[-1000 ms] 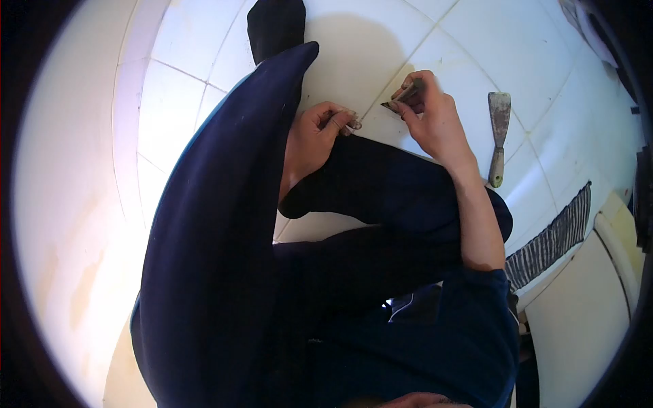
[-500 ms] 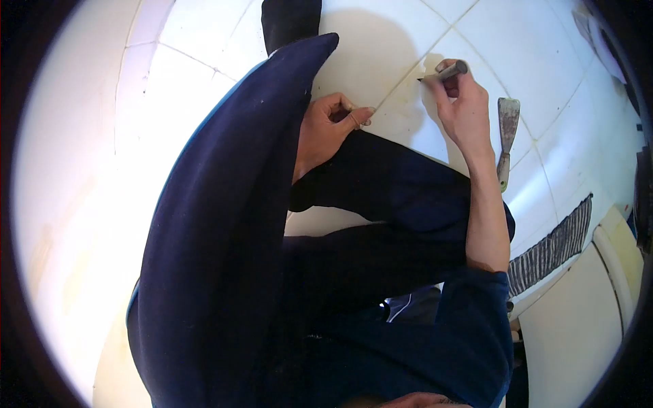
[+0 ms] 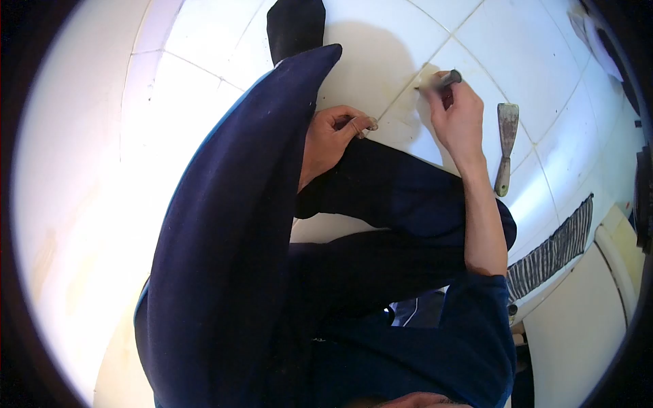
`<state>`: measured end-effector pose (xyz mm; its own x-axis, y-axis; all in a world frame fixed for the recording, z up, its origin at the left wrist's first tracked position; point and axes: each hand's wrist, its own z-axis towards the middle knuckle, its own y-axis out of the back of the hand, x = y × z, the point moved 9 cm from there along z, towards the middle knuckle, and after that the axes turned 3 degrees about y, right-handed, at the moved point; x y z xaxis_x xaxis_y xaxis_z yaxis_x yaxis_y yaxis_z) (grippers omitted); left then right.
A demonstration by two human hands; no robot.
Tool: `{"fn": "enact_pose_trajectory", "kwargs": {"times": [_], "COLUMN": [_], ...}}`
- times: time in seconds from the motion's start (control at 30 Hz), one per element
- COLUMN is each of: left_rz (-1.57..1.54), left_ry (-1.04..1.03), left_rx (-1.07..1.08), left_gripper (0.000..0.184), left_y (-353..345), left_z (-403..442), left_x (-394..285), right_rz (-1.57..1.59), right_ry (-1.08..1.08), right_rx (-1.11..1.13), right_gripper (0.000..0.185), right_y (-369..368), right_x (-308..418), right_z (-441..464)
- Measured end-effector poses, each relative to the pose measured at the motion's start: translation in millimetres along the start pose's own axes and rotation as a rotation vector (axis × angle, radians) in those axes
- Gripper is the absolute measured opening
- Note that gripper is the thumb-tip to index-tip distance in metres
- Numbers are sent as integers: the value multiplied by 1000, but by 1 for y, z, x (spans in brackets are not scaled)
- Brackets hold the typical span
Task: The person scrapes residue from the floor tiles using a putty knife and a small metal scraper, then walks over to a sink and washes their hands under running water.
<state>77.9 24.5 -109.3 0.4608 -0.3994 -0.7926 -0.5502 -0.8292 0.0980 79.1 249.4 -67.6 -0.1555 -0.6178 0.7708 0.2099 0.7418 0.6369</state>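
Observation:
My right hand (image 3: 460, 122) is closed round a thick, dark grey, round-ended handled tool (image 3: 450, 78). The tool's thin dark tip points left, at the joint between white floor tiles (image 3: 381, 61). Motion blurs the fingertips, so its exact kind is unclear. My left hand (image 3: 333, 141) rests by my bent leg, fingers curled and thumb pressed to the fingertips. Whatever it may pinch is hidden. To the right of my right hand, a worn scraper (image 3: 506, 139) lies flat on the tiles, its wide blade pointing away from me.
My legs in dark trousers (image 3: 224, 224) fill the left and middle of the view. A black-and-white striped strip (image 3: 554, 255) lies at the right. Near it is a pale curved panel (image 3: 578, 326). A pale wall (image 3: 68, 204) rises at the left.
The right hand and its tool have shifted slightly left and down. The whole view has moved a little, so legs and scraper sit a bit lower. Both hands keep their closed shape.

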Motion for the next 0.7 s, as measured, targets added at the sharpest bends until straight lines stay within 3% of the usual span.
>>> {"fn": "enact_pose_trajectory", "kwargs": {"times": [0.13, 0.27, 0.37, 0.4, 0.5, 0.53, 0.67, 0.7], "left_rz": [35, 143, 213, 137, 31, -14, -109, -114], "left_ry": [-22, 89, 227, 185, 108, 94, 68, 60], "left_rx": [14, -35, -53, -54, -82, -77, -67, -65], "left_gripper": [15, 17, 19, 20, 20, 20, 18, 18], "left_y": [0, 5, 6, 6, 7, 5, 2, 3], "left_z": [1, -2, -8, -9, -7, -5, -3, -2], "left_x": [-1, -2, -14, -14, 2, 0, 7, 10], "right_rz": [58, -4, 475, 730, 1245, 1270, 1700, 1750], "right_ry": [-83, -171, -334, -463, -480, -433, -396, -372], "right_rx": [228, -48, -143, -126, -146, -102, 23, 61], "right_gripper": [18, 22, 23, 26, 32, 51, 83, 83], "right_y": [-18, 11, 35, 36, 51, 57, 66, 68], "right_x": [-9, -16, -52, -66, -60, -60, -47, -43], "right_z": [-2, 6, 16, 13, 13, 14, 14, 13]}}
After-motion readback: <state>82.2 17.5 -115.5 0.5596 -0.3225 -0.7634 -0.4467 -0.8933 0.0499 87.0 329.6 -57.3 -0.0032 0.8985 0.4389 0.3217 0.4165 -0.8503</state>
